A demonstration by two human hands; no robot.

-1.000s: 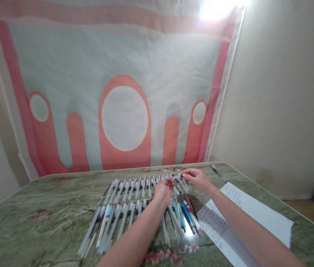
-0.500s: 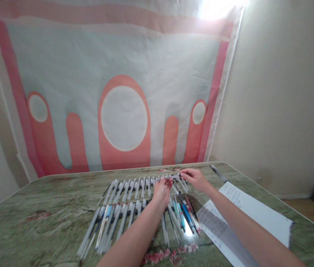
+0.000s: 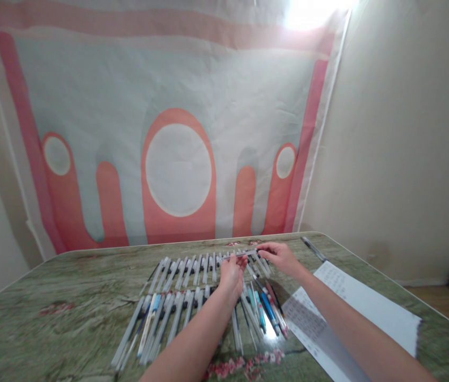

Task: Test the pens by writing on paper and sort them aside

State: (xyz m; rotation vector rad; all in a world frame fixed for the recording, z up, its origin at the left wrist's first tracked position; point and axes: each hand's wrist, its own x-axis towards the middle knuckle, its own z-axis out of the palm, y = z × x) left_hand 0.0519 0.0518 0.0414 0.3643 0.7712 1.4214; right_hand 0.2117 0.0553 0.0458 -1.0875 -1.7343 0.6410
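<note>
Both my hands grip one slim pen (image 3: 250, 252), held almost level just above the far row of pens. My left hand (image 3: 232, 271) pinches its left end, fingers curled with the palm partly upward. At the other end, the fingertips of my right hand (image 3: 279, 257) close on its dark tip. Below lies the far row of clear-barrelled pens (image 3: 187, 271), set side by side. A nearer row of similar pens (image 3: 163, 323) lies in front, partly hidden by my left forearm. Coloured pens, among them a blue pen (image 3: 269, 312), lie at that row's right end.
Handwritten paper sheets (image 3: 371, 310) lie on the right of the green marbled table (image 3: 69, 339), partly under my right forearm. Beyond them is a single pen (image 3: 312, 247). A printed cloth backdrop (image 3: 129, 79) hangs behind the table.
Both hands keep hold of the pen in nearly the same place. The whole view has shifted very slightly; the rows of pens lie unchanged.
</note>
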